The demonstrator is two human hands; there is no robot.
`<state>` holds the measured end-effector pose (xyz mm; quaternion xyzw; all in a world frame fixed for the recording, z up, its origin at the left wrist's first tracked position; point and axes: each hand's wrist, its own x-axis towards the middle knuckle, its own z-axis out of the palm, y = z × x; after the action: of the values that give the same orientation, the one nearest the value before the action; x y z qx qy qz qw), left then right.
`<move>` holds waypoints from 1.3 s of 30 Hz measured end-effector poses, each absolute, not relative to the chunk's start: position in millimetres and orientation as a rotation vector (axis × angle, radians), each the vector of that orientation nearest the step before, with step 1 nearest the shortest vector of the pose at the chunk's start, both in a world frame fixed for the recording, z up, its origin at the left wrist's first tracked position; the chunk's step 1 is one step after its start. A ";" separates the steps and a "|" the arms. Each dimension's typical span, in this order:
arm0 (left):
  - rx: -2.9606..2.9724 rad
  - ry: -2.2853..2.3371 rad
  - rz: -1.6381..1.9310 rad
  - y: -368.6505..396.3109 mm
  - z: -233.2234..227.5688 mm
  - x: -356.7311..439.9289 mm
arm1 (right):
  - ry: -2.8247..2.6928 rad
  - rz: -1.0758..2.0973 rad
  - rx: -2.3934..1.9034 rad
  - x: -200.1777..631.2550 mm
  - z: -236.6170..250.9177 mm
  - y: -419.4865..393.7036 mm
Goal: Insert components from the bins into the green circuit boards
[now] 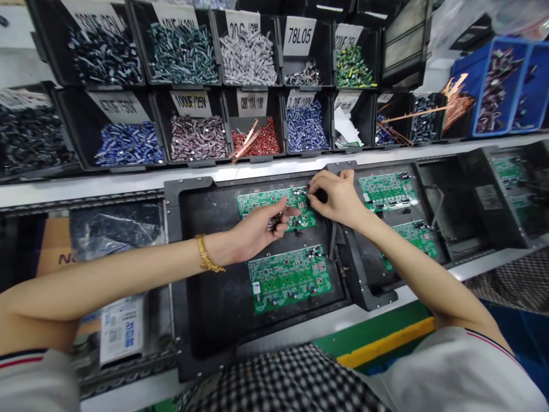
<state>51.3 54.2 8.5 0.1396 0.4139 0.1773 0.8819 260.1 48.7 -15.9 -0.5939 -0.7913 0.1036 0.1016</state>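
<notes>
Black tray (210,309) with two green circuit boards (289,279) flat inside.

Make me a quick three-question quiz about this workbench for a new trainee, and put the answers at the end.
1. True or false: a gold bracelet is on the left arm.

2. In the black tray, what is closest to both the left hand and the right hand?
A) the farther green board
B) the nearer green board

3. Fill in the blank: directly left of the bin marked 78L05 is a bin full of ____ parts.

Key:
1. True.
2. A.
3. Light grey parts.
</notes>
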 end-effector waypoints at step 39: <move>1.098 2.032 0.466 -65.8 29.8 -147.1 | -2.485 0.216 -1.579 259.2 13.6 -77.5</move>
<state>-147.1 -65.8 29.8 0.4304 0.7968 0.1829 0.3825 259.2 -77.5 13.6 -0.5324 -0.8380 0.0728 0.0946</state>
